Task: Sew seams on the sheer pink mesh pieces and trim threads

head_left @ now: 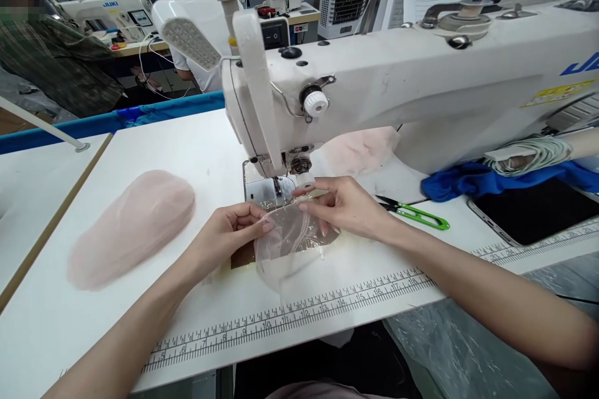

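Observation:
A sheer pale pink fabric piece (294, 243) lies on the white table just in front of the sewing machine's presser foot (277, 190). My left hand (229, 230) pinches its left edge with fingers closed. My right hand (344, 206) grips the fabric's upper right edge, close to the needle area, fingers curled on it. The white sewing machine (421, 81) stands behind both hands.
A stack of pale pink fabric pieces (133, 224) lies at the left. Green-handled snips (414, 213) rest right of my right hand, next to blue cloth (472, 182) and a dark phone (528, 212). A ruler strip (299, 312) runs along the table's front edge. Other people sit at machines behind.

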{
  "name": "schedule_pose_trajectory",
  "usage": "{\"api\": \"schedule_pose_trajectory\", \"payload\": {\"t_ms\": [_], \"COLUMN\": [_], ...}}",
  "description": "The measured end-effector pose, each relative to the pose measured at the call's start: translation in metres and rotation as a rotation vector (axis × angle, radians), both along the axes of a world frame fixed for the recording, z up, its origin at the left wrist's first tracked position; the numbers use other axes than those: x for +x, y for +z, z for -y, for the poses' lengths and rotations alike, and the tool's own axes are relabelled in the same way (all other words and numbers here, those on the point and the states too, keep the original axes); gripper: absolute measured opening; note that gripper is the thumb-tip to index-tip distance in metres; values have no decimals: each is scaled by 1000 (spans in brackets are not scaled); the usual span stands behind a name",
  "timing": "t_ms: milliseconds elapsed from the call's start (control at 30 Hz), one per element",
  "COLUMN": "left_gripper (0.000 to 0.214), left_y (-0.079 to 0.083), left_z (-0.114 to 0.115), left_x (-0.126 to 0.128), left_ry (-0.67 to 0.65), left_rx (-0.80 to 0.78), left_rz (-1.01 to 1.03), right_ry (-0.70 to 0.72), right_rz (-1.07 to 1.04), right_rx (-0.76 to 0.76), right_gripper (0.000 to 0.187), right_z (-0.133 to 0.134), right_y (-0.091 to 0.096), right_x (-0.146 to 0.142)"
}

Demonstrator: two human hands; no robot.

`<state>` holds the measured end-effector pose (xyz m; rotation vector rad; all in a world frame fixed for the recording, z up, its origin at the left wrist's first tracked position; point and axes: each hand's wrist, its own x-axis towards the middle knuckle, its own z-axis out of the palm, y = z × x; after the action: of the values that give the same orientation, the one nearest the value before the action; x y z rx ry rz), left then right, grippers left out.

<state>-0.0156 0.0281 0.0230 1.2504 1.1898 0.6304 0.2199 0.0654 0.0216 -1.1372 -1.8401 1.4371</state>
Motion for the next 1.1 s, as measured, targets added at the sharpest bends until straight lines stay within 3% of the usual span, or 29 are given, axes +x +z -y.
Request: {"api": "schedule_pose_trajectory", "payload": {"t_ms": [133,233,333,500,667,767,867,1000,1100], "left_gripper": [21,19,19,31,36,30,28,24,29], "left_y": [0,1,3,4,1,-1,1,6,6], "left_z": [5,7,9,18,24,20,14,12,16], "left_x": [9,12,14,24,34,34,28,23,26], "left_ry": [-72,-120,-103,42,43,105,86,40,8], "left_rx": [37,105,135,191,195,118,35,27,83], "left_rz": [43,43,39,-131,-228,-66,53,71,13], "right_ry": [165,192,136,-57,-87,-29,17,83,94], "right_rz": [-59,-36,26,149,151,72,-39,-147,-172], "right_rx": [-152,-135,20,360,460,384,189,-53,-90], "right_gripper": [32,17,5,17,22,19,21,27,25], "right_z": [7,9,9,14,20,21,20,18,18], "right_y": [6,3,-2,-11,-14,-12,-9,-7,-9], "right_x": [-4,-6,-10,-17,-23,-25,-25,-23,-22]}}
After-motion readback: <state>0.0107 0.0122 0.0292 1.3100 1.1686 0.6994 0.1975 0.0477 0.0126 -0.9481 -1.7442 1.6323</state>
